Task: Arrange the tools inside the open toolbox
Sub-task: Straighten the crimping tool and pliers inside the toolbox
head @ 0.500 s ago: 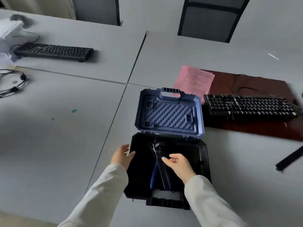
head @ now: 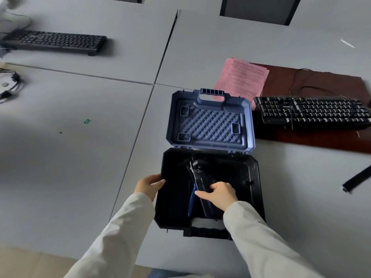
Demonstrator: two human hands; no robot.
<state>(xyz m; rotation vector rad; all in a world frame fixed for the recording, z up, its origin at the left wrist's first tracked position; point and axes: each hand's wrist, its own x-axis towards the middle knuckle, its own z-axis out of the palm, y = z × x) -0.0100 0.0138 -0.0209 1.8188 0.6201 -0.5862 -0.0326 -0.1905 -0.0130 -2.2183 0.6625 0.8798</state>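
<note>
An open toolbox lies on the grey table, its black base (head: 255, 197) near me and its blue ribbed lid (head: 210, 121) propped up behind. Inside the base lies a black crimping tool with blue handles (head: 195, 173), running from the far middle toward the front. My right hand (head: 219, 194) is inside the base with its fingers closed around the tool's handles. My left hand (head: 148, 185) rests on the base's left rim, thumb over the edge. The dark interior hides any other tools.
A black keyboard (head: 313, 112) sits on a dark red mat (head: 321, 81) at the right, beside pink paper (head: 243, 77). Another keyboard (head: 56, 42) lies at the far left, cables (head: 10, 83) at the left edge. A black strip (head: 357, 180) lies at the right.
My right hand has closed down onto the tool's handles, from hovering just above them. My left hand stays at the base's left rim. The view has dropped slightly closer.
</note>
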